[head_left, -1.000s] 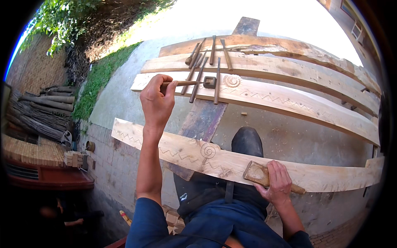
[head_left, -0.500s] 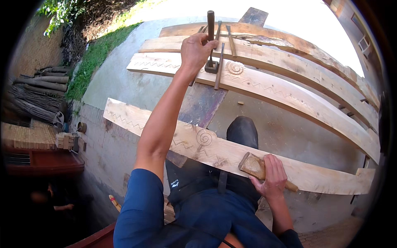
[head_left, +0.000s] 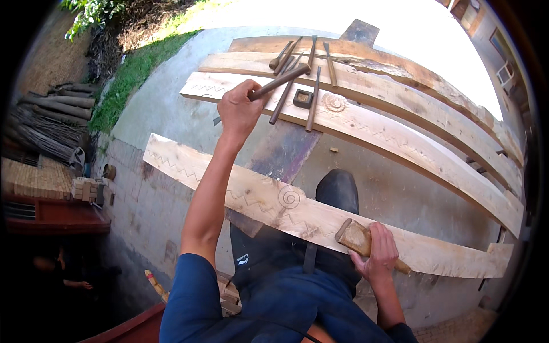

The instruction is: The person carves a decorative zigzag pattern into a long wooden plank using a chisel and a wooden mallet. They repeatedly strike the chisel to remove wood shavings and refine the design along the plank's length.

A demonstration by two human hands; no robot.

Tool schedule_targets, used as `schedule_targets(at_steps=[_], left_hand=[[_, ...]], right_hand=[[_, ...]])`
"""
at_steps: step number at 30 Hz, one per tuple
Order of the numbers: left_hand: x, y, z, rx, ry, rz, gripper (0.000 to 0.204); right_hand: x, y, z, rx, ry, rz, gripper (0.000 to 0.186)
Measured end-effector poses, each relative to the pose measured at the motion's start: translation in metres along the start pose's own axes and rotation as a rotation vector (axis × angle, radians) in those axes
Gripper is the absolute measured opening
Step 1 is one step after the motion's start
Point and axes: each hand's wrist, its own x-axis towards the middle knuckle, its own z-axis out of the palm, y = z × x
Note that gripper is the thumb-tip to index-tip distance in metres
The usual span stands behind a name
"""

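Observation:
My left hand is closed around a chisel, its long handle slanting up to the right and its flat blade tip showing left of the hand. My right hand grips a wooden mallet, which rests on the near plank. A spiral and a zigzag line are drawn on that plank, which lies across my lap. Beyond it, a thicker beam bears a carved round flower and a small dark square box.
Several more chisels lie across the far beams. A rough-edged slab is the farthest timber. Beneath the beams runs a dark support board. Logs are stacked at left; a person's arm shows in the shadow at lower left.
My left hand has lifted the chisel from the small square box and drawn it left and nearer, tilting it from upright. My right hand keeps the mallet on the plank. The view has shifted slightly.

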Motion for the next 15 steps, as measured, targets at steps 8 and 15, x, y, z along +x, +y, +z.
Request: schedule_targets(at_steps=[8,15], left_hand=[[-0.033,-0.033,0.038,0.198,-0.346,-0.124,0.032],[-0.026,-0.042,0.061,0.223,-0.222,-0.067,0.033]], right_hand=[[0.003,-0.001,-0.001,-0.003,0.004,-0.003,0.083],[0.001,-0.003,0.001,-0.012,0.008,0.001,0.085]])
